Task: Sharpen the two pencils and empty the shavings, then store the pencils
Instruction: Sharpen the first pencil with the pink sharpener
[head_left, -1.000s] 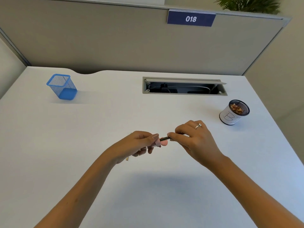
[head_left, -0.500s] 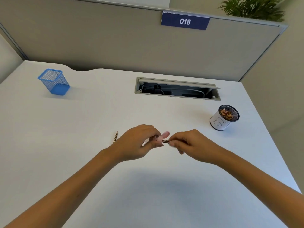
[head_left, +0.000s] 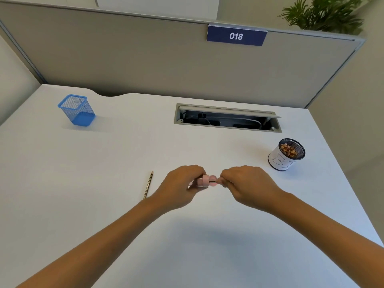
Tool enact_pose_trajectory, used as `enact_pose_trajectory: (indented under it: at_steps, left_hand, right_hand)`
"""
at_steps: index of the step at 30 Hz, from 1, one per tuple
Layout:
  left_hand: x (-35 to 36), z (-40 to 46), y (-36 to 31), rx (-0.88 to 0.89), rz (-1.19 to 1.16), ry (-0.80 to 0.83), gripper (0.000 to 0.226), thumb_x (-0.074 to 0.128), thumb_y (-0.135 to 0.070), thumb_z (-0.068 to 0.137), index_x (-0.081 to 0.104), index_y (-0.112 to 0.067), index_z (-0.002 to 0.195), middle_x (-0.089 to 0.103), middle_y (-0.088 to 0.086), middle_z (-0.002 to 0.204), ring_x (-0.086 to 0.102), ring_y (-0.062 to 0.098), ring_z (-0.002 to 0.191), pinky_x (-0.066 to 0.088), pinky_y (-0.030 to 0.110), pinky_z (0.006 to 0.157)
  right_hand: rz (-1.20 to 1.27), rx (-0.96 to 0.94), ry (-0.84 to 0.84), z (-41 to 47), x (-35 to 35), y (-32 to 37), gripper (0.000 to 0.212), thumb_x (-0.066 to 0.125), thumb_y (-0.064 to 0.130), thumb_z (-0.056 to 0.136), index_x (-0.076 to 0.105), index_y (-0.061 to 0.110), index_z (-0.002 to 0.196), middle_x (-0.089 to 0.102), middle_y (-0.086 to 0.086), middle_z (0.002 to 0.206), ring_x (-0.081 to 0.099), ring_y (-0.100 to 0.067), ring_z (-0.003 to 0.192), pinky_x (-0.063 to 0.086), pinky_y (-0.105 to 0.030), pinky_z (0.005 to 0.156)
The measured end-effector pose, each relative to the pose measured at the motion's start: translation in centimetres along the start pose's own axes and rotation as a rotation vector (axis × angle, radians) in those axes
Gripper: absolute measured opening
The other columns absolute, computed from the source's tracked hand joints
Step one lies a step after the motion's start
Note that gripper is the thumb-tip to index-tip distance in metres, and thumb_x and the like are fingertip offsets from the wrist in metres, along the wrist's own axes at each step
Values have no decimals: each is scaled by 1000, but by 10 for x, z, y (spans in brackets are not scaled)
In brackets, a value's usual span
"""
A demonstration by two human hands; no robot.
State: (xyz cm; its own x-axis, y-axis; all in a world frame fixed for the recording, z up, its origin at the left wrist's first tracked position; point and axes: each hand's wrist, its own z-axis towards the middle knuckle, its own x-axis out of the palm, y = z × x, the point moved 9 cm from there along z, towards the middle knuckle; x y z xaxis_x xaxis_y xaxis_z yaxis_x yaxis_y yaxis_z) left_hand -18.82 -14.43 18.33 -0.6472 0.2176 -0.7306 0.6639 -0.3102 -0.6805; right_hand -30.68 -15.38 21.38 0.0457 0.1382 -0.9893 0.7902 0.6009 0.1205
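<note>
My left hand (head_left: pixel 178 188) grips a small pink sharpener (head_left: pixel 204 181) above the middle of the white desk (head_left: pixel 104 204). My right hand (head_left: pixel 247 186) pinches a dark pencil (head_left: pixel 212 181) whose tip sits in the sharpener; only a short stretch of it shows between the hands. A second, gold-coloured pencil (head_left: pixel 148 185) lies on the desk just left of my left wrist. A white cup with a dark mesh rim (head_left: pixel 285 154) holding shavings stands at the right. A blue mesh pencil holder (head_left: pixel 76 110) stands empty at the back left.
An open cable tray slot (head_left: pixel 227 118) is set into the desk at the back centre. A grey partition (head_left: pixel 166 59) with a "018" sign closes the back. The desk's right edge runs close to the cup.
My hands have drawn closer together, so less of the dark pencil shows between them. My right hand has rolled over. The gold pencil on the desk is now uncovered.
</note>
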Motion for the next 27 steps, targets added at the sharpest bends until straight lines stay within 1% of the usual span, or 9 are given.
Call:
enact_pose_trajectory:
  at_steps: [3,6,8,12,16,19,22,24,27]
  left_hand:
    - [0,-2,10,-38,-22,106,12,68,-28,88,58,-22,91,55,-14,77,49,9,72,34,22,64]
    - [-8,-3,18,-113,-37,251,26,66,-42,87,58,-19,98,56,-13,83,49,9,74,38,23,64]
    - [-13,-6,20,-181,-178,338,31,55,-51,91,62,-22,101,61,-15,88,53,8,76,42,20,66]
    - [-23,-13,23,-232,-375,469,32,47,-49,96,70,-27,99,60,-10,74,47,6,58,37,17,55]
    - [-27,-16,26,-208,-461,409,31,50,-47,96,71,-25,97,58,-6,71,44,7,57,35,18,55]
    - [-39,-14,29,-89,-230,193,25,56,-46,93,69,-25,98,67,-6,84,55,9,72,42,25,65]
    - [-51,-18,16,172,-5,27,24,60,-39,92,65,-18,100,64,-6,87,51,9,77,39,13,65]
    - [-53,-21,14,247,47,9,24,60,-39,92,65,-17,100,63,-7,86,49,9,76,36,11,64]
    - [-50,-20,29,119,-47,123,27,57,-45,93,69,-22,99,66,-10,85,56,10,75,41,19,63]
  right_hand:
    - [-19,7,59,4,1,10,32,30,36,101,57,20,98,63,3,90,58,-23,79,45,-34,63]
    - [-121,-72,-140,2,-10,23,41,30,40,98,61,18,82,57,4,68,53,-20,53,35,-29,42]
    - [-109,-128,-260,-3,-15,26,38,36,37,95,63,17,78,56,3,63,49,-19,49,34,-27,37]
    - [-108,-185,-345,-9,-15,41,11,57,14,90,66,9,94,63,-6,79,54,-26,62,47,-36,44]
    - [-129,-138,-420,-6,-26,48,10,65,4,83,69,11,90,65,-4,76,54,-26,59,45,-33,46]
    - [-43,-53,-371,3,-26,46,20,50,26,91,67,18,83,62,3,69,55,-22,57,39,-27,45]
    - [164,115,-160,13,-10,38,31,39,35,95,66,22,86,66,8,76,59,-17,68,42,-29,54]
    - [267,146,-21,18,0,38,30,39,32,98,66,22,89,65,12,78,58,-11,73,46,-33,64]
    - [319,87,99,23,6,44,23,46,36,97,64,24,105,63,16,81,52,-3,71,47,-31,69]
